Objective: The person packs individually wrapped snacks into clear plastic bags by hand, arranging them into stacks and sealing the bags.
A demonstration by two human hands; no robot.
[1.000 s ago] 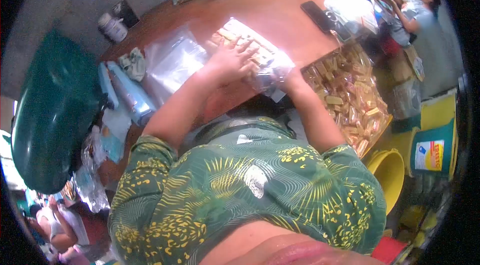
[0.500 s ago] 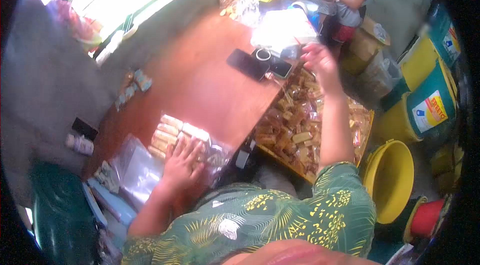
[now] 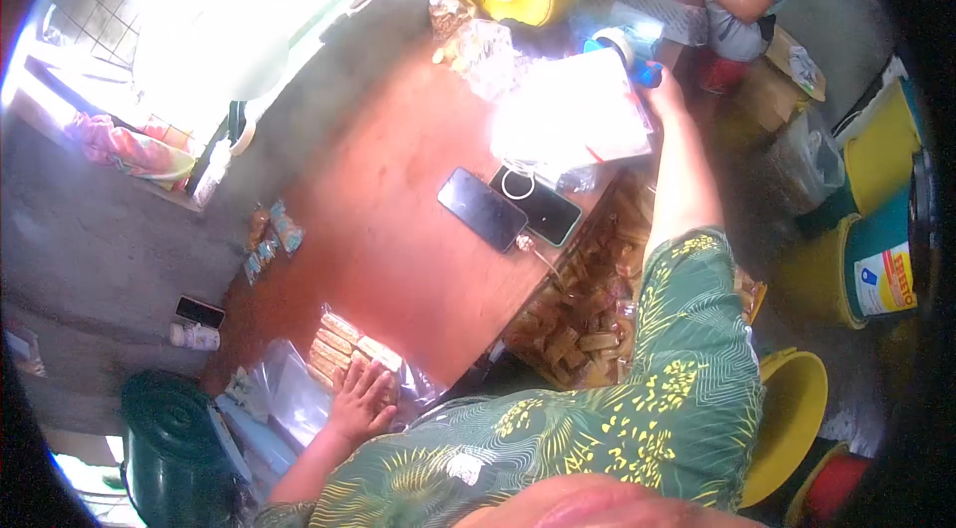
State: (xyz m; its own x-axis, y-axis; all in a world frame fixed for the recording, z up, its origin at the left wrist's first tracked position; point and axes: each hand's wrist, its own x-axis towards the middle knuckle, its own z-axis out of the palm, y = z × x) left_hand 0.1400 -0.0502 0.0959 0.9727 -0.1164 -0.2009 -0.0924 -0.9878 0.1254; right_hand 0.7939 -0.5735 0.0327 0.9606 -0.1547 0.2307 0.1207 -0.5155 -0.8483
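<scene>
Beyond the glossy black smartphone [image 3: 483, 209], up and to its right, the right hand [image 3: 665, 95] is stretched out to a small blue plastic object [image 3: 650, 76], which sits at the fingertips on their far-left side; glare and the small view hide whether they grip it, and its long axis is unclear. That hand is much the nearer one. Down and left of the phone, by the table's near edge, the left hand [image 3: 360, 400] lies with fingers spread flat over a clear-plastic pack of slim golden bars [image 3: 334, 341], their long sides together. Phone and pack share a reddish-brown, smooth tabletop [image 3: 398, 179]; right of the phone, below table level, lies a heap of wrapped golden bars [image 3: 588, 339].
</scene>
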